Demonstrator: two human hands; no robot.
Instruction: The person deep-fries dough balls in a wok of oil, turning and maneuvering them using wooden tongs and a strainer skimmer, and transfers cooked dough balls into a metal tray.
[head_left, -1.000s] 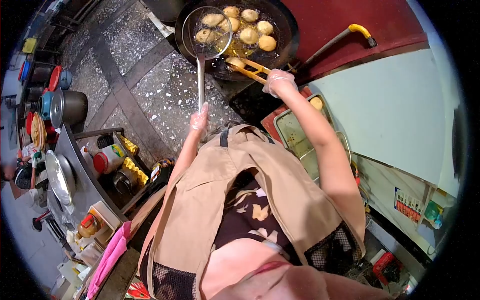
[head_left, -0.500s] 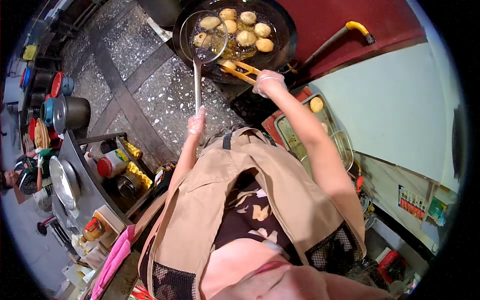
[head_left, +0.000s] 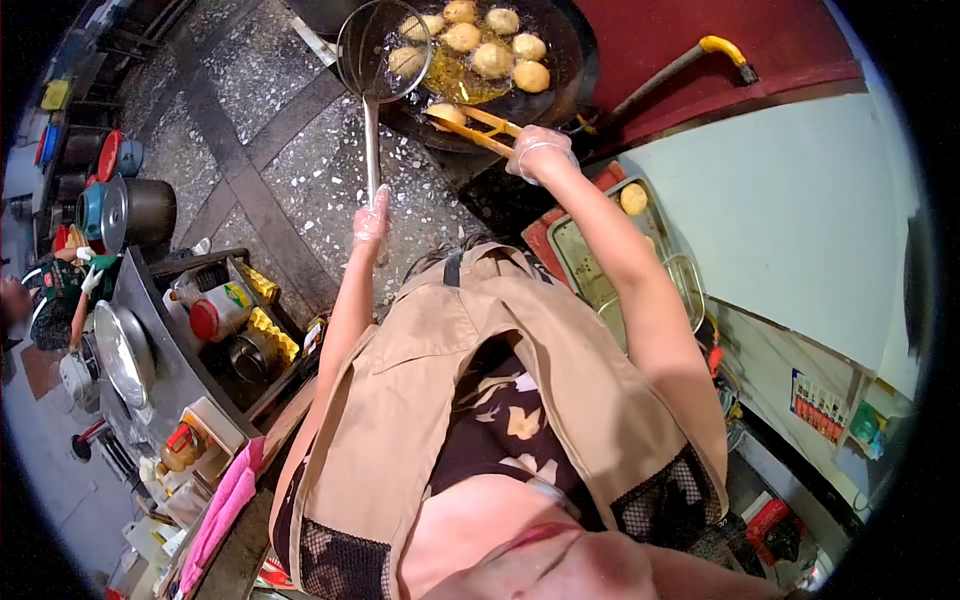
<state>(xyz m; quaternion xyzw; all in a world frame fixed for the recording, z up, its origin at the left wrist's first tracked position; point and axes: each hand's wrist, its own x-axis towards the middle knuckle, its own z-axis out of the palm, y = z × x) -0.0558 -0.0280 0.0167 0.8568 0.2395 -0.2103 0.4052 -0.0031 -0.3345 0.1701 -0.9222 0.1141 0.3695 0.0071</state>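
My left hand (head_left: 371,222), in a clear plastic glove, is wrapped round the handle of a round wire strainer (head_left: 384,50), whose hoop hangs over the left rim of a black wok (head_left: 570,100). My right hand (head_left: 540,153), also gloved, grips wooden tongs (head_left: 487,132). Their tips are at a golden dough ball (head_left: 447,115) near the wok's lower edge. Several other golden balls (head_left: 492,60) lie in bubbling oil. Below my right forearm, a metal tray (head_left: 575,250) holds a dough ball (head_left: 633,198) and a wire basket (head_left: 686,290).
A yellow-handled rod (head_left: 665,85) leans by the red panel, above a pale board (head_left: 760,220). To the left stand a large pot (head_left: 150,212), a shelf with a red-lidded jar (head_left: 218,313) and a metal basin (head_left: 122,355). Another person (head_left: 58,300) is at the far left.
My left hand and the strainer have moved left, away from the wok's middle. The tongs and the ball at their tips have shifted slightly left. The other person's arms have moved.
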